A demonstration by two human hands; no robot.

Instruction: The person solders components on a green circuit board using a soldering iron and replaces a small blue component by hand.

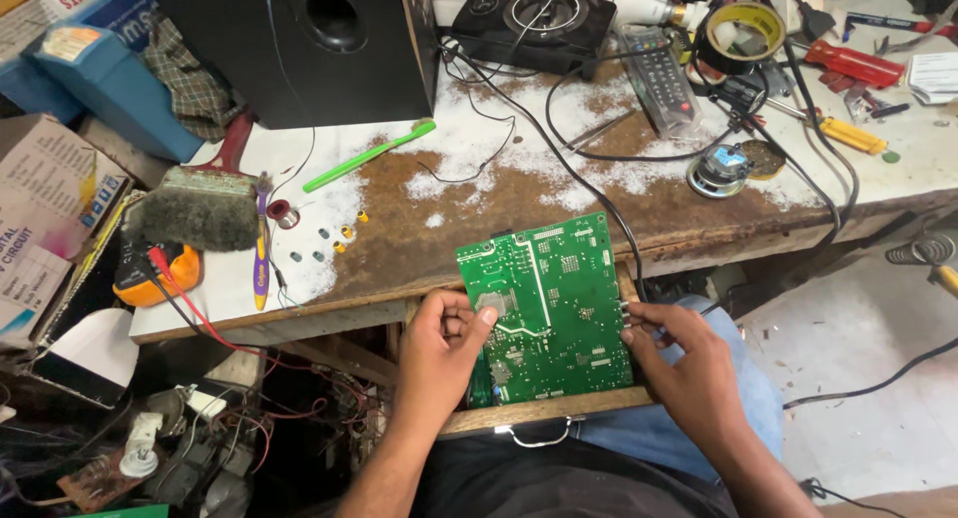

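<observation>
A green circuit board (554, 298) lies flat over an open wooden drawer (544, 410) at the front of the workbench. My left hand (444, 353) grips its left edge, with the thumb pressed on the board's face. My right hand (679, 353) holds the right edge, fingertips pinching at the connectors there. A black cable (589, 184) runs from the back of the bench down to the board's upper right corner.
The worn bench (469, 214) carries a black speaker box (299, 44), a wide paint brush (205, 204), a green toothbrush (367, 156), a remote control (664, 79), a tape roll (743, 29), a small round speaker (720, 169) and screwdrivers. Cardboard boxes (45, 219) and loose wiring sit at left.
</observation>
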